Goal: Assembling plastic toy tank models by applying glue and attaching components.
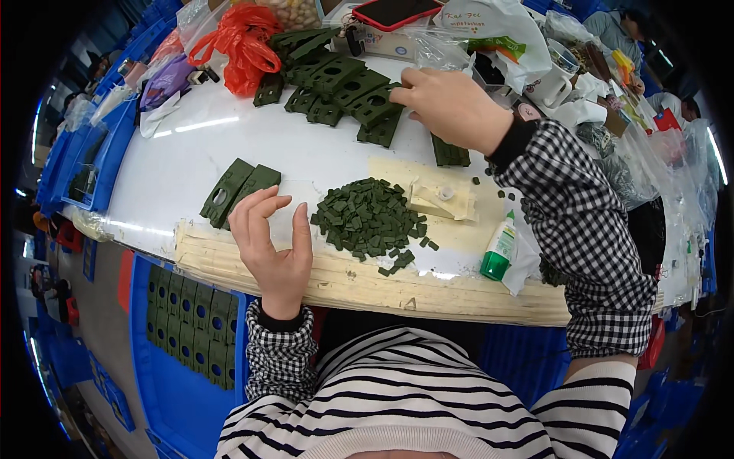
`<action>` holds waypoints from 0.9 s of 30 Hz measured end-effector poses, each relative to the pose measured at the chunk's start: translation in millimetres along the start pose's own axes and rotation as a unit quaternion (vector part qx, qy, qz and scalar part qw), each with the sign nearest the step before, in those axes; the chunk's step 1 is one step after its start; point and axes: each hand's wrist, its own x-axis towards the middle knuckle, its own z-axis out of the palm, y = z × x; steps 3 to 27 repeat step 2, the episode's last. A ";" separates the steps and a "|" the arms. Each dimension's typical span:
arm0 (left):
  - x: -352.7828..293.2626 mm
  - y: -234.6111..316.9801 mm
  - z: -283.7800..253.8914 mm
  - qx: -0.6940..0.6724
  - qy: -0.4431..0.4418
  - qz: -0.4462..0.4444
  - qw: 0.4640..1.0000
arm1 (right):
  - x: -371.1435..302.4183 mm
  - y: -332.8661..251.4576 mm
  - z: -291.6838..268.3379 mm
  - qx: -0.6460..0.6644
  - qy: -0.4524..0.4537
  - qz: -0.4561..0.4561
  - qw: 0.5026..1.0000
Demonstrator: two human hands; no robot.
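My right hand reaches to the back of the table. Its thumb and fingers close on the corner of a dark green plastic part with a round hole, at the right end of a loose heap of similar parts. My left hand hovers near the front edge, palm up, fingers curved and apart, holding nothing. Just beyond it two more green parts lie side by side. Between the hands is a pile of small green pieces. Another green part lies below my right wrist.
Right of the pile sit a tape-covered block and a green-and-white glue bottle. A blue tray with rows of green parts is at lower left. Red bag, phone and plastic wrappings crowd the back and right.
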 end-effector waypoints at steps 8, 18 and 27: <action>-0.8 -3.0 -2.1 0.009 -0.001 0.001 1.000 | 20.9 -0.1 8.0 -0.022 -0.049 -0.010 0.999; -0.8 -3.0 -2.1 0.009 -0.001 0.001 1.000 | 20.9 -0.1 8.0 -0.022 -0.049 -0.010 0.999; -0.8 -3.0 -2.1 0.009 -0.001 0.001 1.000 | 20.9 -0.1 8.0 -0.022 -0.049 -0.010 0.999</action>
